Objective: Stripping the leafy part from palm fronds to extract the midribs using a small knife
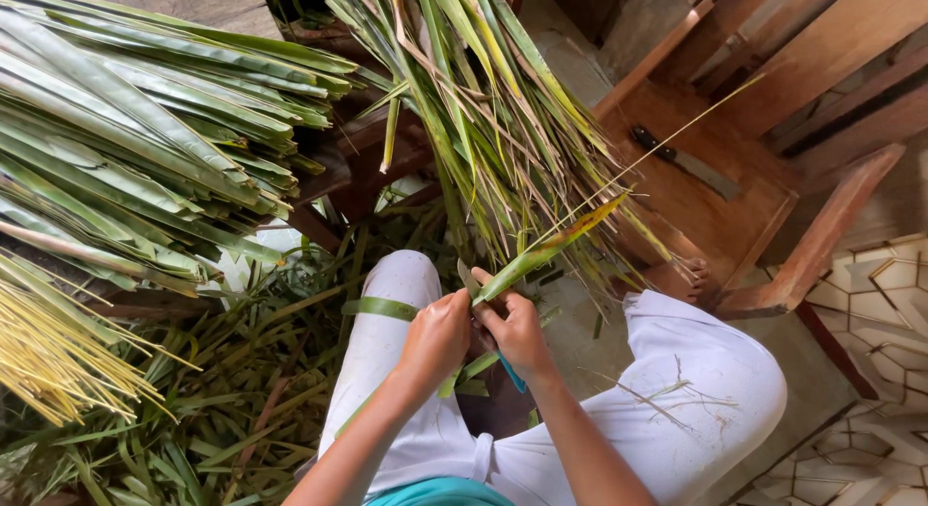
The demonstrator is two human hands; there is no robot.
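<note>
While the scene is read left to right: a bundle of thin pale-yellow leaf midribs point(48, 356) is stacked at far left, with a stack of long flat green palm leaflets point(145, 129) above it. Green leaf scraps point(222, 400) are piled on the floor below.

Centre: the left hand point(437, 334) is closed around the base of a folded green-yellow palm leaflet point(546, 250), held above the lap. The right hand point(517, 332) is closed too, gripping the same leaflet plus a small knife with a teal handle point(510, 373). A thin pale midrib strand point(657, 150) is seen running up-right from the leaflet.

Risk, as judged: blade is just beside the left fingers; a slip along the rib could nick them, or the strand could snap if pulled off-axis.

A hanging sheaf of green fronds point(483, 110) crowds the space ahead. At right, a long dark-handled knife point(681, 160) lies on a brown wooden chair seat point(715, 216).
</note>
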